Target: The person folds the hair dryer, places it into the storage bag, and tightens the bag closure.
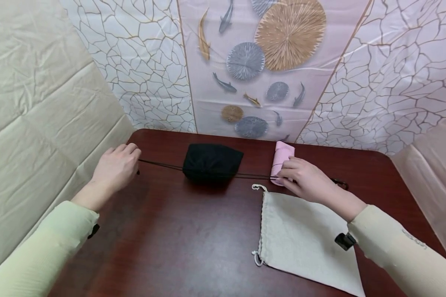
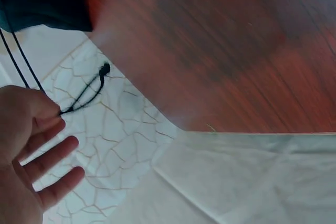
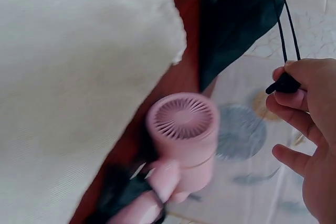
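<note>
A black drawstring pouch (image 1: 212,160) is at the back of the dark red table, its cords (image 1: 160,164) stretched taut to both sides. At the left, my left hand (image 1: 117,165) pinches one end of the cord between thumb and forefinger; a knotted loop (image 2: 86,90) sticks out past the fingers in the left wrist view, the other fingers spread. On the right, my right hand (image 1: 306,177) pinches the opposite cord end, with a black knot or tab (image 3: 284,83) at the fingertips. Behind that hand is a pink hair dryer (image 3: 184,129) with a round grille, partly hidden in the head view.
An off-white cloth drawstring bag (image 1: 308,239) lies flat at the front right, under my right forearm. A black cable (image 1: 340,182) shows beside the right wrist. Patterned cloth hangings (image 1: 145,62) stand behind the table, with plain beige cloth (image 1: 41,103) at the left.
</note>
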`<control>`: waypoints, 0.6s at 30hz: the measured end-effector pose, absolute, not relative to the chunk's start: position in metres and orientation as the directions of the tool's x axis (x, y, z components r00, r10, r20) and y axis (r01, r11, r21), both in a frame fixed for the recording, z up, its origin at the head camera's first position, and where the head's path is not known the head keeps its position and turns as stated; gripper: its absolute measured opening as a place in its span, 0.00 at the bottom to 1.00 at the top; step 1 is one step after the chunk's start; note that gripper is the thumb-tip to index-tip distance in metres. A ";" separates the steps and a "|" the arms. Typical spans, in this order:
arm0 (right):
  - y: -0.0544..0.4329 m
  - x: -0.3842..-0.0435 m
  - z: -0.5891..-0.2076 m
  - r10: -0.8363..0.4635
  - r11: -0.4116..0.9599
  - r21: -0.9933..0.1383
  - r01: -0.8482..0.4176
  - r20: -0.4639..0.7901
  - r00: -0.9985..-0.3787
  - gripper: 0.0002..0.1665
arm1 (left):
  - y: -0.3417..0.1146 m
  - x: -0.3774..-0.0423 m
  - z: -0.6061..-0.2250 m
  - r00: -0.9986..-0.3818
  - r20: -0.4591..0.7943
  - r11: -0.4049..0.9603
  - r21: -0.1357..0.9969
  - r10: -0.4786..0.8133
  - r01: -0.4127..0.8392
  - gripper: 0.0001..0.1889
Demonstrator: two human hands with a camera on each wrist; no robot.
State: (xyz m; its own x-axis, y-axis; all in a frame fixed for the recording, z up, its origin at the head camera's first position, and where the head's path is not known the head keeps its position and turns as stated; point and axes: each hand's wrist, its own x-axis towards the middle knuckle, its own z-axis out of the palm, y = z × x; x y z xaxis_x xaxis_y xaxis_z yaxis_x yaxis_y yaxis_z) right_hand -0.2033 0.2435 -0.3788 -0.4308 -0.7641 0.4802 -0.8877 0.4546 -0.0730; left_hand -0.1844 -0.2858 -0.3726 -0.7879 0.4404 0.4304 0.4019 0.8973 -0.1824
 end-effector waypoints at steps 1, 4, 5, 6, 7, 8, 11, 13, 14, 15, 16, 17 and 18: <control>0.248 -0.202 -0.382 -0.761 0.455 -0.078 -0.887 0.484 -0.433 0.10 | -0.287 -0.184 -0.373 -0.796 0.430 0.905 -0.185 0.426 0.384 0.05; 0.259 -0.199 -0.391 -0.748 0.463 -0.090 -0.882 0.494 -0.443 0.12 | -0.286 -0.186 -0.375 -0.811 0.432 0.919 -0.181 0.395 0.351 0.03; 0.261 -0.198 -0.393 -0.744 0.468 -0.096 -0.878 0.492 -0.451 0.12 | -0.285 -0.186 -0.375 -0.813 0.434 0.921 -0.177 0.389 0.347 0.02; 0.263 -0.198 -0.396 -0.741 0.472 -0.102 -0.876 0.491 -0.457 0.12 | -0.284 -0.187 -0.376 -0.815 0.433 0.923 -0.171 0.385 0.345 0.02; 0.265 -0.198 -0.399 -0.739 0.477 -0.107 -0.872 0.487 -0.465 0.12 | -0.282 -0.187 -0.377 -0.817 0.432 0.924 -0.165 0.382 0.345 0.02; 0.265 -0.197 -0.400 -0.737 0.485 -0.111 -0.868 0.483 -0.473 0.11 | -0.280 -0.188 -0.377 -0.819 0.429 0.925 -0.158 0.380 0.346 0.02; 0.266 -0.196 -0.403 -0.726 0.505 -0.120 -0.854 0.476 -0.496 0.10 | -0.274 -0.190 -0.380 -0.821 0.426 0.924 -0.135 0.380 0.358 0.03; 0.266 -0.196 -0.403 -0.719 0.520 -0.119 -0.846 0.474 -0.508 0.09 | -0.271 -0.191 -0.382 -0.815 0.429 0.919 -0.125 0.390 0.374 0.03; 0.266 -0.195 -0.403 -0.716 0.525 -0.118 -0.843 0.473 -0.513 0.09 | -0.270 -0.192 -0.383 -0.809 0.433 0.915 -0.122 0.397 0.384 0.04; 0.266 -0.195 -0.403 -0.714 0.528 -0.119 -0.841 0.473 -0.515 0.09 | -0.268 -0.192 -0.384 -0.802 0.438 0.911 -0.120 0.405 0.394 0.03; 0.266 -0.195 -0.403 -0.713 0.531 -0.119 -0.839 0.471 -0.519 0.09 | -0.267 -0.193 -0.385 -0.796 0.443 0.907 -0.119 0.412 0.404 0.04; 0.265 -0.195 -0.403 -0.713 0.532 -0.118 -0.839 0.472 -0.519 0.09 | -0.266 -0.194 -0.386 -0.790 0.446 0.903 -0.119 0.420 0.413 0.04; 0.264 -0.195 -0.403 -0.714 0.533 -0.118 -0.838 0.469 -0.520 0.09 | -0.264 -0.195 -0.387 -0.787 0.445 0.899 -0.117 0.427 0.422 0.04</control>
